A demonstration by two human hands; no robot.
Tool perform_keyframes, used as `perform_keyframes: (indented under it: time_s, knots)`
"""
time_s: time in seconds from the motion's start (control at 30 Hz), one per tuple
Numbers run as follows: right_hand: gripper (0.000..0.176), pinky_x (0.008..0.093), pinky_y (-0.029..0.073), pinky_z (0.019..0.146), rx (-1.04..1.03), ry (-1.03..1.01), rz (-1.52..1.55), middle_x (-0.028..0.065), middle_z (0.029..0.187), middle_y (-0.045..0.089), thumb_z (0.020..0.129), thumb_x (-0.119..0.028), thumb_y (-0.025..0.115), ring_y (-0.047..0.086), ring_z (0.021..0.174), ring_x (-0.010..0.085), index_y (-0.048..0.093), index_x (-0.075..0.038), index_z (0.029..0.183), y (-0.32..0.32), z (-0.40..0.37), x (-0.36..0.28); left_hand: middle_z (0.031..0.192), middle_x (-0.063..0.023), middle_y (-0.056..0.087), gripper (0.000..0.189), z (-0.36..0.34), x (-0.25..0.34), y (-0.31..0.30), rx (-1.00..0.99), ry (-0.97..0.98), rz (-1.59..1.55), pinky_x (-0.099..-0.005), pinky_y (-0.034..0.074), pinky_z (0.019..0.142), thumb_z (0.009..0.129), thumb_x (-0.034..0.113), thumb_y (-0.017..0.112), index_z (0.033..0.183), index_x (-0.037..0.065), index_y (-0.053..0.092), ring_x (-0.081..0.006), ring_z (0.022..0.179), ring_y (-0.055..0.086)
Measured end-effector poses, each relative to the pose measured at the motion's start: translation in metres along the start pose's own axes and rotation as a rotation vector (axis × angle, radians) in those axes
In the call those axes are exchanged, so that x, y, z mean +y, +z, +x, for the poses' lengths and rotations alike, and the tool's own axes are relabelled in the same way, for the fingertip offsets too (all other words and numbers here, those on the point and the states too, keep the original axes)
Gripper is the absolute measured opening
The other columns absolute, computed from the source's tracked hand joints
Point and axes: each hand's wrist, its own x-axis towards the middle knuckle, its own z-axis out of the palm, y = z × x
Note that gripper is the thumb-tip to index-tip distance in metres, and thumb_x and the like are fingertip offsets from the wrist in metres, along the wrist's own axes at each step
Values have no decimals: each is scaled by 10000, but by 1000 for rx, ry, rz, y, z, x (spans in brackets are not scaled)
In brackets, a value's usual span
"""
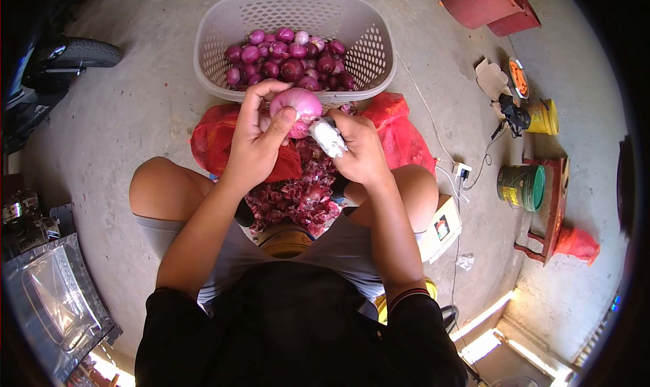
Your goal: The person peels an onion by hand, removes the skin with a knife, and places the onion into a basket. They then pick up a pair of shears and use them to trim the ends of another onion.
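Over the lap, the onion (302,105) sits in the closed grip of the left hand (254,140), its skin mostly off and pale flesh showing. The right hand (362,150) clamps what looks like a white-wrapped knife (328,137) against its side. Skins (298,194) heap on the floor below, between red sacks (213,140). Beyond, the basket (217,28) holds many glossy peeled onions (288,59), so I judge the job well along; any unpeeled stock is hidden.

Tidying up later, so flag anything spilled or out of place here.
Onion skins lie heaped loose on the floor in front of the person, between the red bags. Otherwise the basket stands upright, its onions inside.
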Motion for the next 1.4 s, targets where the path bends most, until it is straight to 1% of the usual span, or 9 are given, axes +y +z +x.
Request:
perform_keyframes:
  time_s: [0.1, 0.43, 0.53, 0.73, 0.83, 1.03, 1.2, 1.3, 1.4]
  knots:
    - [174, 433, 463, 593, -58, -188, -190, 172, 728, 577, 710, -136, 642, 581, 680, 383, 572, -24, 822, -4, 3, -4, 1044, -7, 511, 353, 1, 0, 0, 17, -7, -12, -171, 415, 580, 934, 240, 569, 1221, 89, 429, -35, 785, 497]
    - [358, 407, 456, 526, 34, -23, -190, 153, 663, 564, 688, -295, 732, 592, 610, 354, 554, -22, 836, -6, 2, 1, 1024, -9, 516, 320, 1, 4, 1, -2, -50, -66, -176, 429, 572, 941, 224, 554, 1201, 85, 430, -38, 788, 504]
    - [248, 338, 439, 548, 48, -76, -224, 111, 663, 561, 717, -164, 731, 571, 571, 268, 563, -23, 833, -3, 2, 3, 1024, -18, 517, 320, 0, 6, 3, 12, -86, -115, -192, 445, 566, 940, 227, 554, 1197, 82, 429, -54, 788, 522]
    - [212, 347, 437, 556, 7, -229, -176, 128, 685, 563, 720, -127, 703, 576, 602, 288, 570, -17, 843, -2, 3, 8, 1005, -55, 548, 343, -1, 4, 4, -5, -240, -233, -248, 457, 587, 972, 304, 474, 1229, 89, 403, -112, 813, 558]
    - [256, 445, 453, 587, -32, -163, -144, 154, 741, 580, 653, -167, 679, 589, 686, 378, 552, -36, 833, -2, 3, 10, 1012, -52, 563, 334, 0, 0, 0, -54, -257, -306, -248, 473, 602, 986, 321, 432, 1233, 97, 412, -120, 841, 573]
    - [313, 415, 462, 621, 41, -27, 58, 172, 763, 585, 678, -120, 640, 588, 725, 404, 511, -32, 949, -5, -3, 5, 1080, -68, 584, 372, 3, 0, -1, -66, -418, -622, -264, 532, 648, 991, 358, 392, 1254, 95, 414, -173, 841, 641]
    - [380, 403, 460, 717, 60, 26, 42, 211, 911, 579, 743, -1, 551, 584, 849, 405, 473, -19, 1115, -11, -5, 5, 1135, -103, 575, 408, 5, 4, -6, -114, -398, -653, -284, 549, 691, 991, 349, 386, 1315, 101, 382, -239, 913, 648]
    - [369, 411, 460, 716, 12, -47, 14, 221, 932, 576, 763, -3, 530, 591, 864, 400, 462, -10, 1125, -12, 0, 10, 1127, -114, 580, 413, 7, 2, -8, -98, -405, -685, -292, 549, 712, 988, 344, 389, 1320, 97, 384, -260, 933, 646]
    - [339, 421, 461, 706, 38, 68, -3, 221, 899, 584, 786, -50, 558, 596, 855, 401, 460, -8, 1108, -12, 0, -2, 1111, -125, 591, 436, 7, 2, -8, -103, -424, -708, -305, 546, 734, 985, 371, 375, 1302, 75, 409, -268, 938, 644]
